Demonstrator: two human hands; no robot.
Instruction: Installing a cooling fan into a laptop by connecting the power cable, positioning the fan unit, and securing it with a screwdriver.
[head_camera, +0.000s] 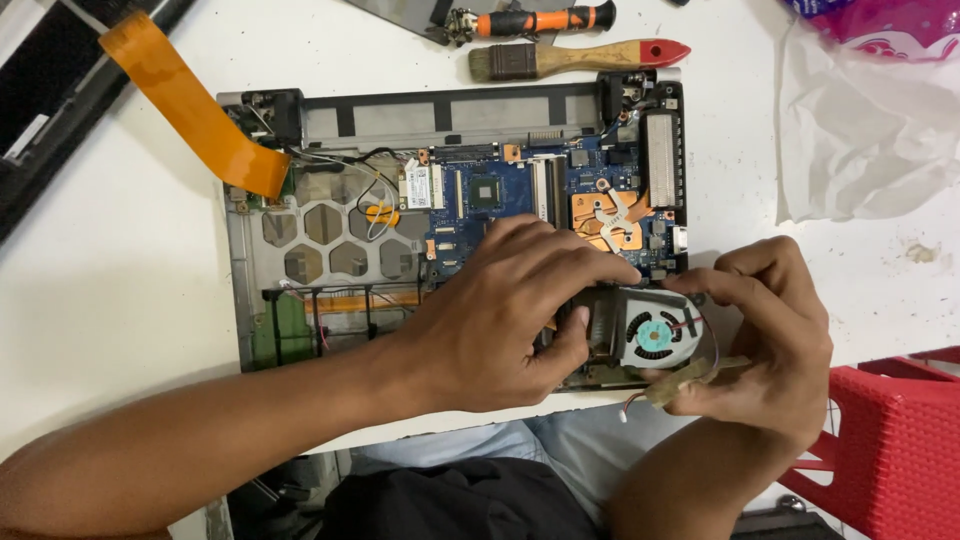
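An opened laptop chassis (262, 300) lies on the white table, its blue motherboard (500, 190) and copper heat pipe (608, 222) exposed. Both hands hold a small cooling fan (655, 330) with a blue hub at the chassis's near right corner. My left hand (500, 315) grips the fan's left side, fingers over its top edge. My right hand (775, 335) pinches its right side, with a thin wire and connector (630, 410) dangling below.
A wide orange ribbon cable (185, 105) arcs from the chassis's far left corner. A paintbrush (575, 57) and an orange-handled tool (535, 20) lie beyond the laptop. White plastic sheet (860, 130) sits at right, a red plastic stool (895, 440) at lower right.
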